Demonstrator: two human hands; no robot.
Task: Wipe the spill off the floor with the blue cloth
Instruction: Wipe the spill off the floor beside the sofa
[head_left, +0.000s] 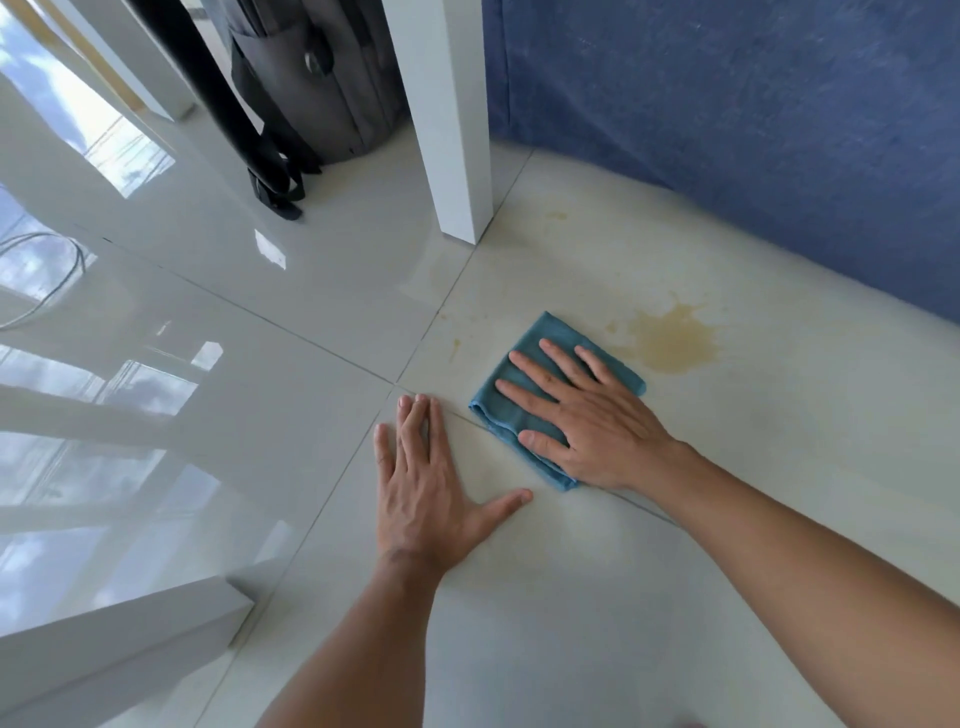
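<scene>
A folded blue cloth (540, 343) lies flat on the pale tiled floor (571, 597). My right hand (587, 415) presses down on it with the fingers spread, covering most of it. A yellowish-brown spill (675, 340) sits on the tile just right of the cloth's far corner, apart from it. Fainter yellow smears (456, 349) and a small spot (556, 215) mark the floor to the left and farther off. My left hand (423, 486) rests flat on the floor beside the cloth, fingers together and thumb out, holding nothing.
A white table leg (457, 156) stands beyond the cloth, another white leg (119, 639) lies at the near left. Blue fabric (727, 130) hangs down along the far right. A grey bag with black straps (311, 93) stands behind the table leg.
</scene>
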